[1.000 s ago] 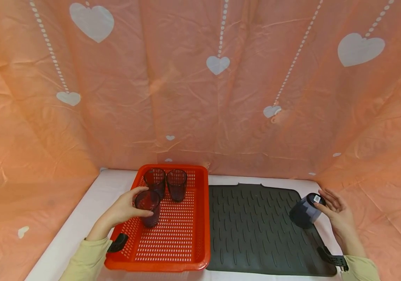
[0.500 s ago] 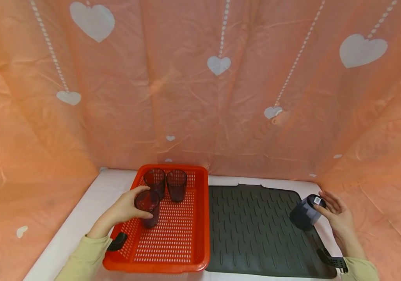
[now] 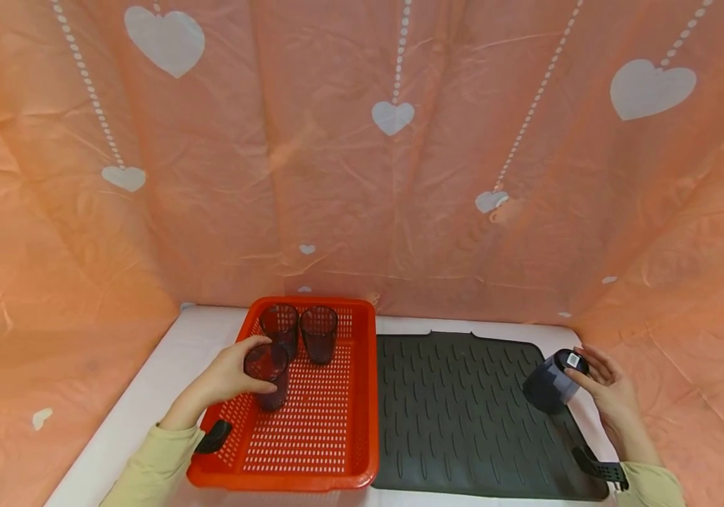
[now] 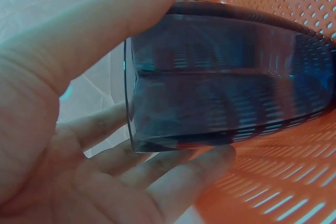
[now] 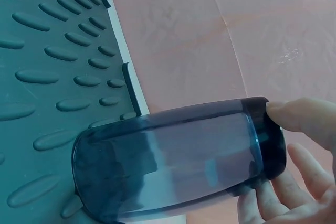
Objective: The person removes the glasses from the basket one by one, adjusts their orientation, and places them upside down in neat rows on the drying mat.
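With the right hand [image 3: 609,394] pinching only the base end of a tilted dark translucent plastic tumbler [image 3: 552,382] above the ribbed black rubber mat [image 3: 463,415], its fingers loosely spread, the tumbler risks slipping, whereas the left hand [image 3: 225,380] wraps fingers and thumb round a second dark tumbler [image 3: 267,374] upright in the perforated orange plastic basket [image 3: 311,436].

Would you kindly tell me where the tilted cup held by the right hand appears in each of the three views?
Head view: the tilted cup is at lower right, above the dark ribbed mat's right edge, with the right hand at its base.
Left wrist view: not in it; the cup there is another one, in the orange basket.
Right wrist view: it lies across the lower centre, base towards the fingertips.
Shared landmark: the dark ribbed mat, seen in the head and right wrist views.
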